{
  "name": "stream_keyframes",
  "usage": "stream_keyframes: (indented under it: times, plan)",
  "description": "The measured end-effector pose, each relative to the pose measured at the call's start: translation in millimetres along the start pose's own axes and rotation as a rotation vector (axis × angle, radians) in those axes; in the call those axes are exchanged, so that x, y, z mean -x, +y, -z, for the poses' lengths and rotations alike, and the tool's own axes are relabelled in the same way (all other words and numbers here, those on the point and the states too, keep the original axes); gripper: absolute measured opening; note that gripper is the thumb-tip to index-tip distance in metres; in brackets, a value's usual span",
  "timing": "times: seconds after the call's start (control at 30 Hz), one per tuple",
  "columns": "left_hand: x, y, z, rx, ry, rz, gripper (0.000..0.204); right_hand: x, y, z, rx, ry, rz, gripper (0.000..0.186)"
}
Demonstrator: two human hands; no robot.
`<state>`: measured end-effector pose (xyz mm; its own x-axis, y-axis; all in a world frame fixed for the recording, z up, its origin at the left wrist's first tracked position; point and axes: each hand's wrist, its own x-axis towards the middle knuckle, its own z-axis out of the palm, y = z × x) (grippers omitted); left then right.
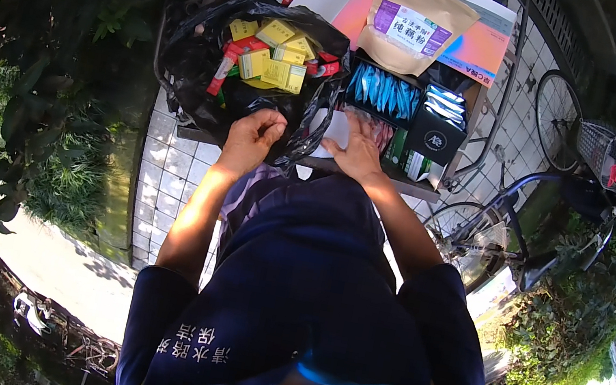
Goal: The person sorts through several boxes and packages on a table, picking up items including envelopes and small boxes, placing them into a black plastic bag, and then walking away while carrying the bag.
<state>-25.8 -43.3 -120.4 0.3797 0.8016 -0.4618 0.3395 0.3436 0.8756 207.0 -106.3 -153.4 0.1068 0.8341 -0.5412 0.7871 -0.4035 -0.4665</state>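
Note:
A black plastic bag (193, 94) gapes at the left, with several small yellow boxes (285, 75) and red packets (221, 72) inside. My left hand (254, 136) is closed at the bag's near rim, thumb and fingers pinched on the plastic. To its right, my right hand (359, 152) has its fingers apart. Its thumb lies against a white card-like piece (327, 131), and its fingertips reach over reddish packets partly hidden beneath them. Just beyond is a black box of blue sachets (382, 92).
A black carton (435, 137) with silvery sachets stands right of the blue ones. Behind them leans a brown paper pouch (415, 26) against colourful cardboard (487, 43). A bicycle (517, 200) with a wire basket stands on the tiled pavement at right. Shrubs (76, 152) grow at left.

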Motion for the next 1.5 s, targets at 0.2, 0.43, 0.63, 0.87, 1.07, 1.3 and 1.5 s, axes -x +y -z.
stream_keyframes:
  times: [0.2,0.43,0.63,0.87,1.07,1.3,1.5]
  plan:
    - [5,27,-3,-0.056,0.079,-0.063,0.010,-7,-22,-24,0.180,-0.158,-0.118,0.111]
    - [16,30,-2,-0.141,0.016,-0.061,0.015,5,32,29,-0.295,0.051,-0.101,0.083]
    - [16,48,-6,-0.544,0.048,-0.375,0.041,21,3,101,-0.612,0.403,-0.015,0.064]
    - [8,25,-24,-0.958,-0.259,-0.110,0.047,-24,-28,101,-0.915,-0.120,0.069,0.063]
    - [8,22,-6,-0.562,0.021,-0.231,0.030,-28,0,-11,0.020,-0.157,0.334,0.067]
    - [12,25,2,-0.568,0.012,-0.243,0.030,-38,15,-10,0.152,-0.226,0.272,0.073]
    - [14,25,-13,-0.664,-0.121,-0.165,0.035,20,61,91,-0.897,-0.481,-0.089,0.068]
